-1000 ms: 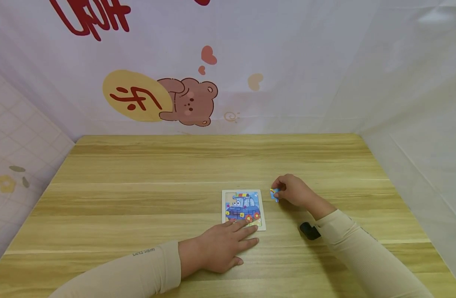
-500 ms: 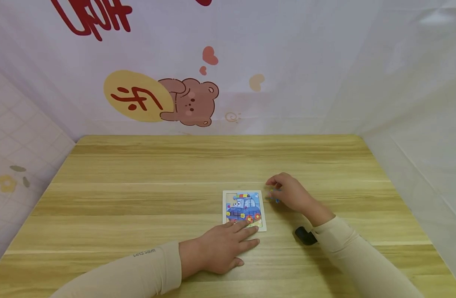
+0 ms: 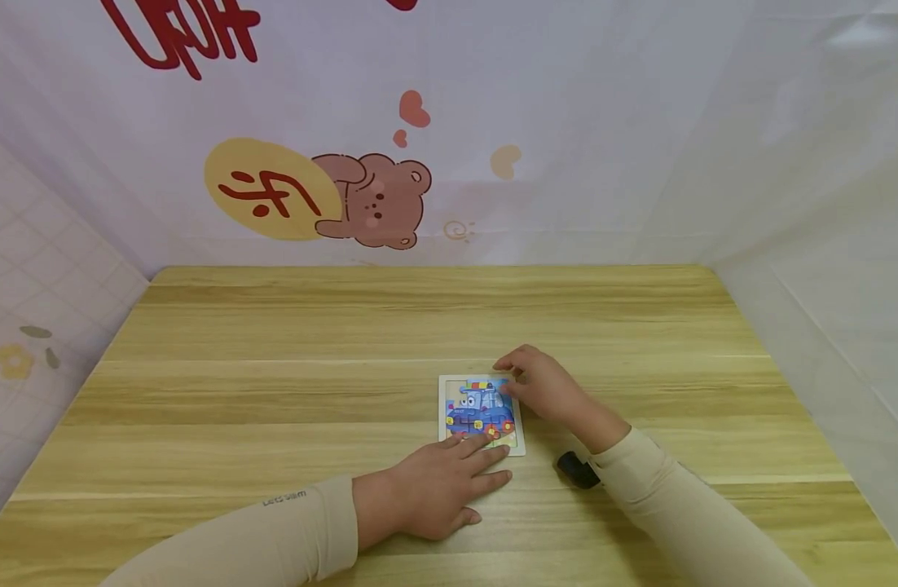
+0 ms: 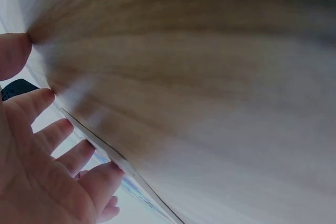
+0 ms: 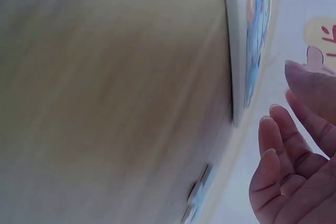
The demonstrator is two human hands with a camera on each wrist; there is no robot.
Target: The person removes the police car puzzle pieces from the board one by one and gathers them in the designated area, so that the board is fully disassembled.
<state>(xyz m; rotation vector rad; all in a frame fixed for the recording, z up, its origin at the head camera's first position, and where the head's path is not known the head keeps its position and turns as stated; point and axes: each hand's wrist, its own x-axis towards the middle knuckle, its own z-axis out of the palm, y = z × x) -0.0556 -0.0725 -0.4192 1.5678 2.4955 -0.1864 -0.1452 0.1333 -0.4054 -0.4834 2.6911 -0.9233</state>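
A small jigsaw puzzle of a blue cartoon car lies in a white frame (image 3: 442, 412) on the wooden table. Bare beige backing shows in its upper left corner. My left hand (image 3: 436, 487) is spread flat, its fingertips over the frame's near edge; the left wrist view has them along that rim. Over the upper right corner of the puzzle is my right hand (image 3: 543, 390), fingers loosely bent and nothing between them. Below that hand, the right wrist view shows a blue puzzle piece (image 5: 197, 200) on the table beside the frame; in the head view the hand hides it.
A black device (image 3: 577, 470) sits under the right wrist, at the sleeve. The wooden table (image 3: 273, 350) ends at a printed wall cloth (image 3: 603, 163) with a bear. Pale cloth also hangs at both sides.
My right hand has let go of the blue puzzle piece right of the frame and moved left to the puzzle's upper right corner. The left hand stays in place.
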